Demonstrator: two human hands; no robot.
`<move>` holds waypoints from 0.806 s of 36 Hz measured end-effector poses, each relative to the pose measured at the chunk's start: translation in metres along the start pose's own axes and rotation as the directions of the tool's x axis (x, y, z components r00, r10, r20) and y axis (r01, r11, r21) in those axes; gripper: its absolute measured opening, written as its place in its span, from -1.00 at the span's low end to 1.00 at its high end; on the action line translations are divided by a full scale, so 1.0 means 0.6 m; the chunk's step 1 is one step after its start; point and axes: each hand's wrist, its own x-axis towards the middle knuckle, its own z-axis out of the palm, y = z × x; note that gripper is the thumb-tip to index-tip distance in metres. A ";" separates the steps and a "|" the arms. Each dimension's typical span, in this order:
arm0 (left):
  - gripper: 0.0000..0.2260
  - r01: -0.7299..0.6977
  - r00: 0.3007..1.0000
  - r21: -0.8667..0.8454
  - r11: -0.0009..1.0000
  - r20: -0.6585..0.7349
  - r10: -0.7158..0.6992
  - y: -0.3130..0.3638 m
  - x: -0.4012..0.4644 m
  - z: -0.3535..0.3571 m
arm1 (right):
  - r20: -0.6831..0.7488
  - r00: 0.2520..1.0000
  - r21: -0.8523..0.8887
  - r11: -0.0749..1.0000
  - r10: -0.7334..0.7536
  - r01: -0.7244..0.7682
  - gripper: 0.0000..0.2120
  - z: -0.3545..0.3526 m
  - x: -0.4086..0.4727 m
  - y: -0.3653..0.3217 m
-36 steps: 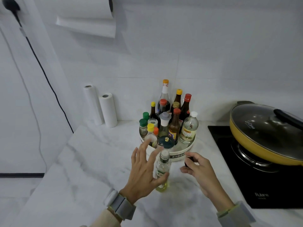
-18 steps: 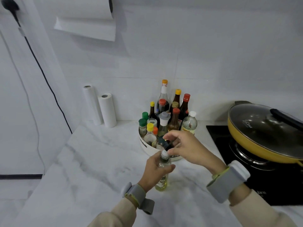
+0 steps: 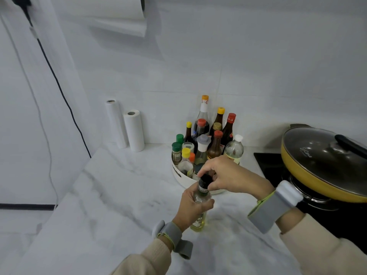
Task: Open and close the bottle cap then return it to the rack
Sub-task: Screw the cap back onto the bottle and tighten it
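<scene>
Left hand [image 3: 191,207] wrapped round bottle [image 3: 199,214], right hand [image 3: 228,176] pinching black cap [image 3: 204,180]. Crooked threading could leak; rack [image 3: 179,174] crowded at 12 o'clock, neighbours might topple.

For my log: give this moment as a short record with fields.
bottle: upright on the counter, clear with yellowish liquid
cap: black, on the bottle's neck
left hand: wrapped around the bottle's body
right hand: fingers pinching the cap from above
rack: round white tray behind the hands, full of bottles
pan: yellow, lidded, on the stove at right
</scene>
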 end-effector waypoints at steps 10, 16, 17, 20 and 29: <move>-0.77 -0.014 1.000 -0.025 1.000 0.014 0.015 -0.001 0.000 -0.001 | 0.055 0.998 -0.050 0.998 -0.025 0.028 -0.61 0.004 0.009 -0.002; -0.78 -0.018 1.000 -0.028 0.999 0.016 0.018 -0.001 0.000 -0.001 | 0.071 0.996 -0.121 0.990 -0.061 0.069 -0.62 0.009 0.015 0.000; -0.77 -0.020 1.000 -0.029 0.999 0.020 0.020 -0.001 -0.001 -0.001 | 0.066 0.996 -0.127 0.990 -0.059 0.067 -0.62 0.009 0.015 0.001; -0.78 -0.022 0.999 -0.024 0.999 0.023 0.023 0.000 0.000 0.000 | 0.053 0.998 -0.134 0.990 -0.035 0.042 -0.62 0.011 0.016 0.000; -0.74 -0.012 1.000 -0.033 0.999 0.008 0.012 0.000 -0.003 0.001 | -0.024 1.000 -0.143 0.990 0.014 -0.017 -0.72 0.033 0.017 0.000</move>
